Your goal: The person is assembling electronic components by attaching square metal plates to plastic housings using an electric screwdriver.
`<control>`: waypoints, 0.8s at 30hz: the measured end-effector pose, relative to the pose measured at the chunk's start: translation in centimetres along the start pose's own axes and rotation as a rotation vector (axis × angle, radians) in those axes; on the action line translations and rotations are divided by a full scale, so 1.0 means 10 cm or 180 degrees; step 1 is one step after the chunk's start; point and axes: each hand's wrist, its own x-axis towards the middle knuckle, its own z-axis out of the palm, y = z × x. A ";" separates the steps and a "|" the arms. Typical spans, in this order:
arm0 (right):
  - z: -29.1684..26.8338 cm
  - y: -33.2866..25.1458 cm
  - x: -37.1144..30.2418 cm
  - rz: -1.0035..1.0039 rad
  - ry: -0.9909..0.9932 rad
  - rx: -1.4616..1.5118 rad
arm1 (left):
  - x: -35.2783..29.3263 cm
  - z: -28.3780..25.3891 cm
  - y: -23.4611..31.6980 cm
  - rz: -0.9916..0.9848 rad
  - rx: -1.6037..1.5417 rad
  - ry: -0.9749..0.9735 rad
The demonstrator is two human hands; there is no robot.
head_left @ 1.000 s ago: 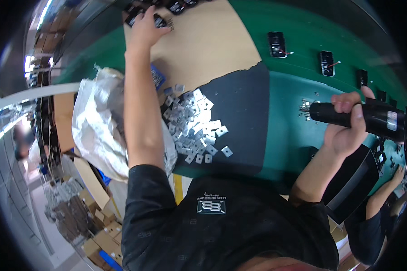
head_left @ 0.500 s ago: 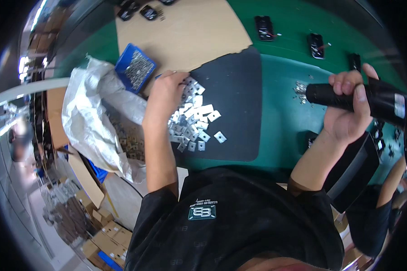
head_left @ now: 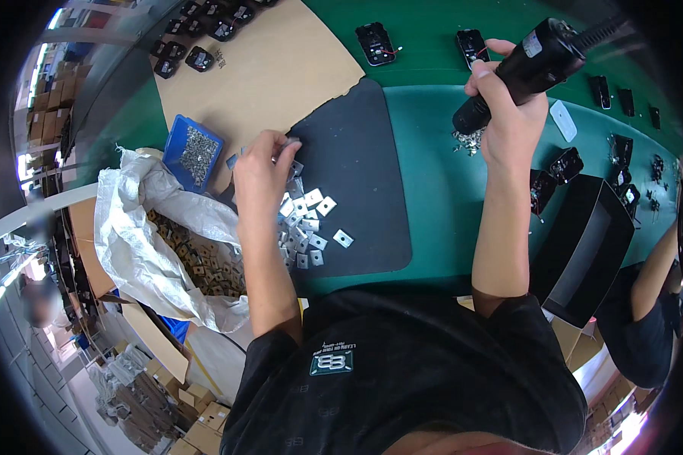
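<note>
My right hand (head_left: 512,125) is wrapped around a black electric screwdriver (head_left: 539,64), its cord running off to the upper right. The tool slants, its nose down at a small pile of shiny screws (head_left: 469,144) on the green mat. On the left, my left hand (head_left: 262,173) is closed in a pinch at the far end of a heap of small square metal plates (head_left: 303,220), each with a hole. A grey bit shows at its fingertips, too small to make out. The heap lies on a dark grey mat (head_left: 372,182), partly hidden by my left hand and forearm.
A blue bin (head_left: 176,155) of small metal parts stands beyond a white sack (head_left: 121,205) holding more plates. Several black housings (head_left: 376,44) lie on the green bench and a cardboard sheet (head_left: 281,61). A black box (head_left: 584,243) and another person's arm (head_left: 655,273) are at right.
The screwdriver has swung from nearly level to a steeper slant, its nose still by the screws. My left fingers have drawn together beside the plates. The whole view has shifted.
</note>
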 end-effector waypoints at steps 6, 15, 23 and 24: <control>0.06 -0.02 -0.02 0.0099 -0.0021 -0.0192 | 0.36 0.13 0.20 0.0337 -0.0429 0.0330; -0.01 -0.13 0.00 -0.0145 -0.0026 0.0621 | 1.05 0.45 0.56 0.1224 -0.0491 0.0478; -0.02 -0.15 0.01 -0.0128 0.0073 0.0611 | 1.45 0.81 0.50 0.1423 -0.0032 0.0444; -0.04 -0.16 0.02 -0.0115 0.0101 0.0612 | 1.46 0.82 0.53 0.1375 -0.0040 0.0394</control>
